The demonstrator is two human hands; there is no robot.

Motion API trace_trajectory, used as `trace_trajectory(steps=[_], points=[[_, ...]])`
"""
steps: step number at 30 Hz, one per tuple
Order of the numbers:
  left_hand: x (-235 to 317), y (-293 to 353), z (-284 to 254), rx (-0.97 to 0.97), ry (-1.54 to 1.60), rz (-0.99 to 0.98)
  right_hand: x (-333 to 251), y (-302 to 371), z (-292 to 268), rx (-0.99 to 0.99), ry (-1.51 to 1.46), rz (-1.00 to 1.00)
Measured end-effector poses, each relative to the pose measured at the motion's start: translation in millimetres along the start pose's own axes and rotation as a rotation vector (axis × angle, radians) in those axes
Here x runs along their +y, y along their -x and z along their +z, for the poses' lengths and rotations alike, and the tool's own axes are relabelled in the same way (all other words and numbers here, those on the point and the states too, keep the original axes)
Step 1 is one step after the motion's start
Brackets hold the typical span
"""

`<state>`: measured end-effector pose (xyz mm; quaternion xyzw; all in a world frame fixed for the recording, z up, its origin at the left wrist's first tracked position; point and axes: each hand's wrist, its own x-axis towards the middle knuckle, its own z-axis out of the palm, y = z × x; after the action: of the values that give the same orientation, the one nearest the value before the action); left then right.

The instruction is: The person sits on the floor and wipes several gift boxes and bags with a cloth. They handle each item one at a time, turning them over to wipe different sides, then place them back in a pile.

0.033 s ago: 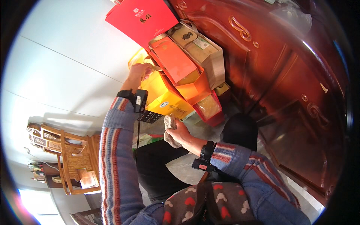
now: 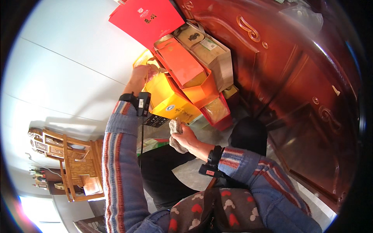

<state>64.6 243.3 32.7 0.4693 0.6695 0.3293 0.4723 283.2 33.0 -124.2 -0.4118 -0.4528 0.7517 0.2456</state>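
The yellow bag (image 2: pixel 169 97) lies directly under the fingers of the left hand (image 2: pixel 143 73) and spreads toward their right. Those fingers are at its upper part, beside a tan strip (image 2: pixel 161 70); blur hides whether they pinch anything, so I cannot tell. Since the previous frame, the left wrist has shifted very slightly leftward, while the bag's place looks unchanged; I judge this a small adjustment at the bag rather than a lift. The right hand (image 2: pixel 187 138) shows no clear change: its fingers are clenched around a grey-beige cloth (image 2: pixel 175 127), just below the yellow bag's near edge. To the right of the left fingers sits an orange bag (image 2: pixel 202 96) with an orange-red box (image 2: pixel 180 62) in it, then a beige bag (image 2: pixel 211 52). Beyond those fingers stands a red bag (image 2: pixel 145 23); farthest right rises a glossy red-brown wooden panel (image 2: pixel 241 58).
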Motion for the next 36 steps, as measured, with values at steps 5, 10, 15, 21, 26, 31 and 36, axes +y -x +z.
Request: trace_trajectory(steps=[5,10,15,21,26,31,36], points=[[7,-3,-26,0.353,0.418,0.06,1,-3,-2,-0.019,0.009,-0.005],[15,13,-34,0.421,0.682,0.036,11,-8,2,0.007,0.027,-0.008],[38,50,-39,0.242,0.61,0.021,13,-6,7,0.007,0.017,0.017],[84,68,-36,0.159,0.151,-0.007,14,-15,12,0.09,0.084,-0.084],[81,63,-36,0.25,0.069,-0.046,17,-18,12,0.082,0.076,-0.037],[73,64,-49,0.272,0.159,-0.02,9,-8,3,0.044,0.034,-0.041],[67,63,-50,0.327,0.158,0.004,0,-2,1,0.023,-0.002,-0.014]])
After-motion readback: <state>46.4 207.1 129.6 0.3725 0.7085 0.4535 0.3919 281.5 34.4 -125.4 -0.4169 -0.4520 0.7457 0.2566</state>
